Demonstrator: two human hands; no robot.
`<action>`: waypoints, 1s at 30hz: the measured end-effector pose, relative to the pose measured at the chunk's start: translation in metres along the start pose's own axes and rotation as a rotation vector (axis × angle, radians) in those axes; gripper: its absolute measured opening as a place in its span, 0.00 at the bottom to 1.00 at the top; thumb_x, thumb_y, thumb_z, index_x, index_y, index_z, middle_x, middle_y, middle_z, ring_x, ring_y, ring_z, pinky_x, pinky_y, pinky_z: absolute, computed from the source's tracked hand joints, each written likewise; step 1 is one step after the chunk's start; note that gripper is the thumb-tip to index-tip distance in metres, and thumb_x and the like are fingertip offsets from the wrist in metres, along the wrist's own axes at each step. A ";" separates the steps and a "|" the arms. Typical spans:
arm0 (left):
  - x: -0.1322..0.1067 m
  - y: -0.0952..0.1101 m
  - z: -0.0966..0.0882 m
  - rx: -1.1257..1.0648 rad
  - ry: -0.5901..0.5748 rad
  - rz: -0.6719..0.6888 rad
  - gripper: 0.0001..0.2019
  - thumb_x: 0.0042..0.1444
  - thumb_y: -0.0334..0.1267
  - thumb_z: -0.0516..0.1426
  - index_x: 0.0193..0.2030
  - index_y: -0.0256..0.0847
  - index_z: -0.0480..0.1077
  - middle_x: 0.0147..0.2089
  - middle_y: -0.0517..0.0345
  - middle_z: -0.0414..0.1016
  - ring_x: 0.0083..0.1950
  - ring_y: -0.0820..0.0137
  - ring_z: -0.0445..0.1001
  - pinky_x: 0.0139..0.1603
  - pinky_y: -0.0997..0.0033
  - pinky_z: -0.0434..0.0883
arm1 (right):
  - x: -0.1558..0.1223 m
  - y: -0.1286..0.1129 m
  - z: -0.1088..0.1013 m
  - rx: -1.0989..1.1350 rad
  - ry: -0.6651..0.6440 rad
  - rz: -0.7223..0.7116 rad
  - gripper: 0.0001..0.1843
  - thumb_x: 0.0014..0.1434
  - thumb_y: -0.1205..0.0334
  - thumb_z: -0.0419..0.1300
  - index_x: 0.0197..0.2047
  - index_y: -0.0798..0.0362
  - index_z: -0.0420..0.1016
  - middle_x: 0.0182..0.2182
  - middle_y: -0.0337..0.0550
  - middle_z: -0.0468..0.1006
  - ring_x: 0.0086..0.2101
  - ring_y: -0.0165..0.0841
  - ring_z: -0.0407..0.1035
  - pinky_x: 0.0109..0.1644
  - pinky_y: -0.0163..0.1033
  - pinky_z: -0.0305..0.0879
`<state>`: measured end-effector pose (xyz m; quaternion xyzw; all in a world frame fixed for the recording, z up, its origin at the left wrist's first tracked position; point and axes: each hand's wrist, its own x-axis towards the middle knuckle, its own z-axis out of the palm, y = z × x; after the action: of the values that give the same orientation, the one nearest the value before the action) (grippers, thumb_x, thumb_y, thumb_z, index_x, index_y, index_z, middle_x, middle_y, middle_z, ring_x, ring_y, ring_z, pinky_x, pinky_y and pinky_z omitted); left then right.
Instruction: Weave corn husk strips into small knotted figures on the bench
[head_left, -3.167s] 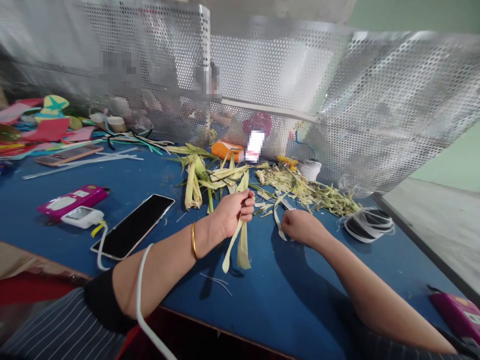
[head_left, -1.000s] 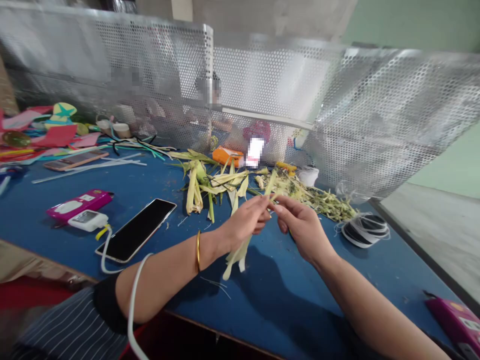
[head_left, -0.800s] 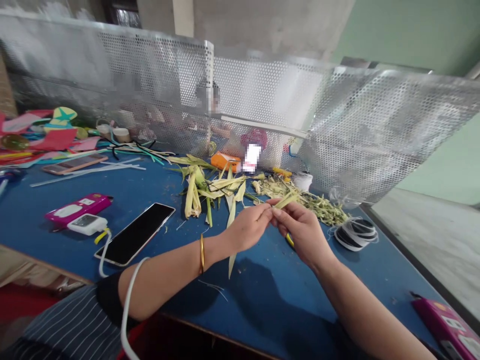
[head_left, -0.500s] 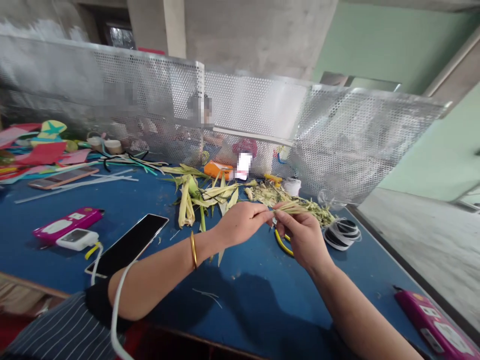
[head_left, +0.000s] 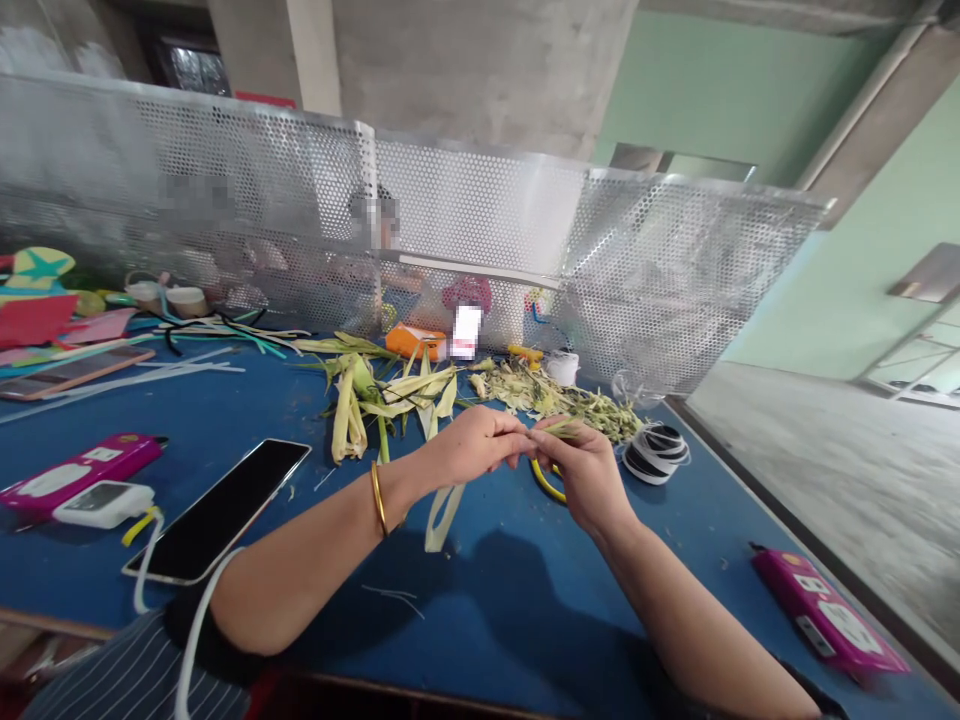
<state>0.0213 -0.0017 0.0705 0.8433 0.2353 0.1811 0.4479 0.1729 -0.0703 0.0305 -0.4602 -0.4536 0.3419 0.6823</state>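
Observation:
My left hand [head_left: 480, 447], with a gold bangle at the wrist, is closed in a pinch. Its fingertips meet those of my right hand [head_left: 589, 472] above the blue table. Thin pale-green corn husk strips [head_left: 562, 428] stick out from my right hand, pinched between thumb and fingers. The fingers hide the point where both hands hold them. Below my left wrist shows a pale looped husk strip [head_left: 442, 518]; whether it hangs or lies there I cannot tell. Under the hands is a curved yellow handle [head_left: 549, 482], partly covered. Corn husks [head_left: 351, 408] lie just beyond my left hand.
Shredded husk pieces [head_left: 555, 395] are heaped behind my right hand. A black-and-white ribbon roll [head_left: 655, 453] stands to the right, near a magenta device [head_left: 829, 612]. At left lie a phone [head_left: 221, 510] and a corded white device [head_left: 105, 503]. A perforated metal screen [head_left: 472, 205] lines the back.
The view has turned slightly right, so the table things appear further left. Both hands stay pinched together. The husk strips in my right hand show less, and the looped strip under my left wrist shows more.

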 end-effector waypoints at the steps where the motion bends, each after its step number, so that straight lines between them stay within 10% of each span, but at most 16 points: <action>1: 0.001 -0.002 -0.002 0.020 -0.003 0.008 0.14 0.60 0.43 0.54 0.27 0.37 0.70 0.23 0.63 0.66 0.22 0.78 0.60 0.25 0.75 0.58 | 0.001 0.000 -0.001 0.003 -0.025 0.013 0.12 0.45 0.56 0.72 0.25 0.54 0.77 0.21 0.36 0.72 0.21 0.25 0.61 0.24 0.33 0.56; 5: 0.002 -0.012 -0.011 0.094 0.078 0.015 0.12 0.58 0.40 0.54 0.28 0.38 0.73 0.23 0.63 0.67 0.23 0.77 0.63 0.26 0.76 0.59 | 0.010 0.003 -0.018 -0.195 -0.229 0.069 0.17 0.54 0.46 0.63 0.35 0.53 0.76 0.27 0.40 0.76 0.25 0.30 0.68 0.29 0.35 0.62; 10: -0.003 -0.026 -0.015 0.224 0.248 -0.014 0.12 0.61 0.39 0.52 0.30 0.39 0.73 0.25 0.61 0.72 0.25 0.75 0.68 0.27 0.75 0.61 | 0.018 0.017 -0.048 -1.545 -0.224 0.188 0.16 0.59 0.51 0.59 0.42 0.55 0.75 0.38 0.51 0.79 0.40 0.41 0.74 0.39 0.39 0.64; 12: -0.006 -0.028 -0.012 0.408 0.339 0.018 0.12 0.62 0.38 0.52 0.30 0.40 0.72 0.27 0.60 0.74 0.27 0.74 0.69 0.30 0.73 0.60 | 0.017 0.025 -0.052 -1.746 -0.238 0.256 0.16 0.59 0.53 0.59 0.44 0.56 0.75 0.42 0.55 0.78 0.44 0.44 0.74 0.41 0.40 0.65; 18: -0.012 -0.040 0.004 0.683 0.369 0.117 0.11 0.65 0.38 0.51 0.32 0.40 0.70 0.32 0.58 0.76 0.33 0.71 0.71 0.32 0.72 0.59 | 0.018 0.034 -0.051 -1.793 -0.231 0.304 0.16 0.58 0.66 0.54 0.49 0.60 0.73 0.45 0.59 0.78 0.45 0.45 0.75 0.42 0.40 0.66; 30: -0.018 -0.044 0.008 0.641 0.321 0.021 0.14 0.65 0.39 0.50 0.29 0.41 0.67 0.31 0.57 0.75 0.33 0.70 0.71 0.32 0.72 0.57 | 0.007 0.026 -0.032 -1.612 -0.315 0.276 0.11 0.58 0.56 0.57 0.38 0.50 0.79 0.33 0.44 0.82 0.35 0.36 0.76 0.32 0.34 0.61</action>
<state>0.0003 0.0048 0.0275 0.9042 0.3390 0.2326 0.1159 0.2046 -0.0651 0.0030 -0.8060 -0.5890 0.0534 0.0240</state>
